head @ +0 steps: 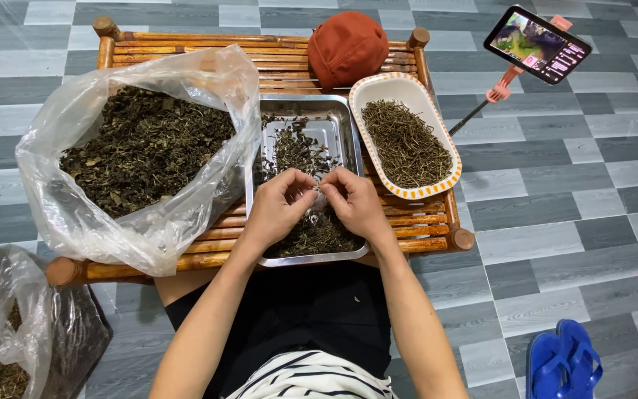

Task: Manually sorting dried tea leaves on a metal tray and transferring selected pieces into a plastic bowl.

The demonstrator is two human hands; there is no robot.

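Grey tiles lie under the bamboo bench (186, 255), where both hands (319, 203) pinch probably a dried sprig over the steel tray (341, 111); bits could spill toward 6 o'clock.

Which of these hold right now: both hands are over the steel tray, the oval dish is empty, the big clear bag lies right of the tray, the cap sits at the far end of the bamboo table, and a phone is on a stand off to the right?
1. Both the left hand and the right hand are over the steel tray. True.
2. The oval dish is empty. False: it holds a pile of thin dried stems.
3. The big clear bag of dried leaves lies right of the tray. False: it lies to the left.
4. The orange cap sits at the far end of the bamboo table. True.
5. A phone sits on a pink stand to the right. True.
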